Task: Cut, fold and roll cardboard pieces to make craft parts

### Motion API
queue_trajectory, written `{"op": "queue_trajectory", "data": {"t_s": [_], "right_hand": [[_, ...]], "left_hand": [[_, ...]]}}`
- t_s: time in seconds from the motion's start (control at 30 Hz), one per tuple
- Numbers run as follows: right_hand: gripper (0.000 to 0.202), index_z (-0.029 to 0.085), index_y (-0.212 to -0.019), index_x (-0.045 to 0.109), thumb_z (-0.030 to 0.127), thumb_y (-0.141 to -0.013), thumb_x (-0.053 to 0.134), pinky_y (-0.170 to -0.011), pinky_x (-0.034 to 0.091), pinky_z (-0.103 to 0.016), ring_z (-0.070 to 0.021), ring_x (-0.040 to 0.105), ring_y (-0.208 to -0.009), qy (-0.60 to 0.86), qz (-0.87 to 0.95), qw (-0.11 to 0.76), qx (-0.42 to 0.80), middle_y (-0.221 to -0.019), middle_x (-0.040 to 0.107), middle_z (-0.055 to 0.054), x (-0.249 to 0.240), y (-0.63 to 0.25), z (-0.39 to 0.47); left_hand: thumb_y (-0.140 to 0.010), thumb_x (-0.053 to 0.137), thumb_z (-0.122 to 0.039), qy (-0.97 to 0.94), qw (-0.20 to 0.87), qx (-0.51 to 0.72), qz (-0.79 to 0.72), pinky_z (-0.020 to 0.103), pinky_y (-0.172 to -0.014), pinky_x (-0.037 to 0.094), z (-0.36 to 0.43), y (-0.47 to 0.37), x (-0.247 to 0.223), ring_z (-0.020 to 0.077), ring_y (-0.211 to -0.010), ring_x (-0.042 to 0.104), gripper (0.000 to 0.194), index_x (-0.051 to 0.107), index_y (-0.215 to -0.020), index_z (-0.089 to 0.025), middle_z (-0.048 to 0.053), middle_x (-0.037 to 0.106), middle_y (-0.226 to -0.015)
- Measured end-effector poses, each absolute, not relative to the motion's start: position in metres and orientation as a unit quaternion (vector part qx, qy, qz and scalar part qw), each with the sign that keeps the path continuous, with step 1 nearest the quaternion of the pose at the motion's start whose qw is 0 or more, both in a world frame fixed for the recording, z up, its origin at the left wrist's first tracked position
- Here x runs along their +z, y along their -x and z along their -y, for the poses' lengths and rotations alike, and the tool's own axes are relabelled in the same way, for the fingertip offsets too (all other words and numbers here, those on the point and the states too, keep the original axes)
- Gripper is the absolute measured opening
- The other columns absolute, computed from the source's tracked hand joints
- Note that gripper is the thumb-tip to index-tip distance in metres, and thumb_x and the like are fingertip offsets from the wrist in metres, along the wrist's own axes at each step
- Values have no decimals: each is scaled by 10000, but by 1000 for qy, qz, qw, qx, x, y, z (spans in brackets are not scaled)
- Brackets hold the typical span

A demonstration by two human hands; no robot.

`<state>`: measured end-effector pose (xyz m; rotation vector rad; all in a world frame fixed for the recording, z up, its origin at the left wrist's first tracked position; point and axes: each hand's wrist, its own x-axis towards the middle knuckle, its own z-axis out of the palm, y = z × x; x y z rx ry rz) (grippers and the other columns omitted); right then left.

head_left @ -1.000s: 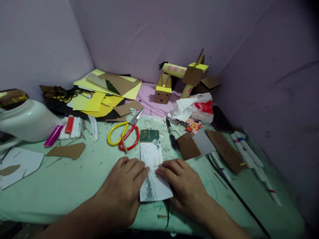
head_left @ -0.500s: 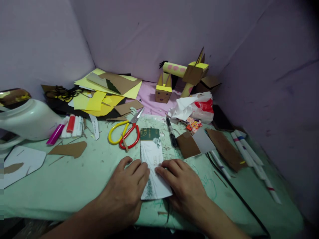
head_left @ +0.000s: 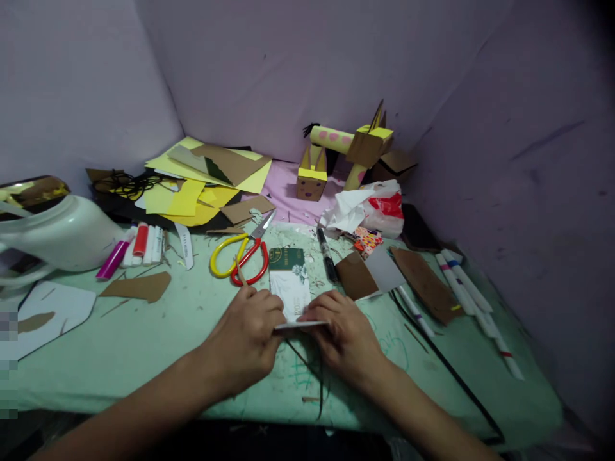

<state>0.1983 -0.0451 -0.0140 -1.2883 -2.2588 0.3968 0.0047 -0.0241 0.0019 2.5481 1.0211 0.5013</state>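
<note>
A printed piece of card (head_left: 287, 289), dark green at its far end and white with a grey pattern below, lies in front of me. My left hand (head_left: 254, 330) grips its near left side, fingers curled. My right hand (head_left: 340, 333) pinches the near right side. Between the hands the near part of the card is bent up, so its edge shows as a thin pale line. The thumbs are mostly hidden. Just beyond my left hand lie scissors (head_left: 250, 257) with one yellow and one red handle. A black marker (head_left: 327, 255) lies beyond my right hand.
Left stand a white jug (head_left: 72, 234), capped markers (head_left: 140, 240) and a brown cardboard scrap (head_left: 137, 286). Yellow paper sheets (head_left: 185, 198) lie at the back, near a cardboard animal figure (head_left: 312, 182). To the right are cardboard pieces (head_left: 427, 278), white markers (head_left: 468, 288) and a black strip (head_left: 446, 368).
The near part of the card, flat before, is now bent upward between my hands. Both hands have closed on its sides. The view has shifted slightly.
</note>
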Motion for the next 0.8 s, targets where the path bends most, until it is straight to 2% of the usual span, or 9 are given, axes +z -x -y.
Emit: {"op": "queue_trajectory", "data": {"t_s": [0.1, 0.23, 0.37, 0.47, 0.53, 0.6, 0.67, 0.73, 0.8], "right_hand": [[200, 171, -660, 560, 218, -844, 498, -657, 394, -326, -202, 493, -728, 532, 802, 214, 165, -719, 589, -58, -10, -193, 36], [229, 176, -645, 527, 254, -855, 480, -661, 392, -335, -216, 502, -732, 581, 780, 179, 146, -716, 589, -67, -6, -185, 31], [249, 181, -641, 543, 305, -855, 512, -623, 372, -331, -248, 530, -763, 634, 753, 129, 120, -710, 611, -74, -4, -180, 33], [188, 178, -769, 581, 360, -816, 596, -581, 362, -305, -239, 563, -759, 682, 705, 139, 136, -757, 626, -54, -3, -180, 33], [284, 178, -935, 570, 375, -759, 674, -556, 367, -288, -217, 582, -721, 708, 671, 164, 149, -802, 631, -36, -4, -181, 32], [355, 185, -1008, 553, 341, -732, 712, -543, 382, -282, -212, 598, -731, 706, 672, 177, 135, -866, 634, -42, -5, -180, 32], [235, 198, -944, 592, 277, -751, 700, -582, 422, -307, -234, 601, -796, 668, 717, 184, 73, -931, 640, -65, -9, -177, 33], [100, 196, -894, 631, 193, -795, 645, -698, 468, -371, -246, 592, -853, 587, 784, 202, 12, -959, 654, -79, -14, -174, 35], [136, 162, -926, 649, 112, -839, 557, -814, 484, -400, -234, 588, -895, 499, 837, 224, 8, -970, 671, -98, -19, -171, 37]], "left_hand": [[-879, 401, -231, -864, 208, 146, -435, 377, -730, 387, 16, -9, 4, 197, -719, 541, 283, 572, -664, -162, 58, 611, -712], [-852, 451, -344, -813, 143, 76, -559, 374, -668, 407, 15, -14, 8, 244, -705, 569, 313, 557, -610, -175, 90, 627, -672], [-888, 378, -404, -805, 98, 9, -585, 389, -654, 412, 18, -18, 12, 272, -695, 612, 433, 616, -596, -191, 88, 670, -656], [-889, 354, -414, -802, 84, -24, -590, 384, -612, 422, 18, -20, 15, 299, -712, 645, 459, 666, -639, -191, 108, 699, -689], [-877, 362, -417, -802, 79, -37, -590, 377, -571, 424, 16, -21, 17, 318, -709, 657, 453, 684, -655, -187, 122, 706, -695], [-869, 372, -406, -808, 75, -40, -583, 370, -550, 427, 14, -21, 19, 321, -696, 664, 438, 695, -668, -189, 121, 710, -691], [-870, 371, -380, -816, 64, -42, -573, 368, -563, 437, 14, -22, 20, 311, -693, 669, 427, 705, -688, -186, 119, 714, -693], [-878, 357, -345, -825, 46, -44, -562, 384, -603, 450, 15, -23, 20, 300, -687, 669, 436, 712, -702, -162, 135, 713, -696], [-889, 329, -300, -836, 30, -46, -546, 418, -653, 454, 19, -26, 18, 296, -672, 665, 457, 711, -704, -132, 156, 709, -688]]}}
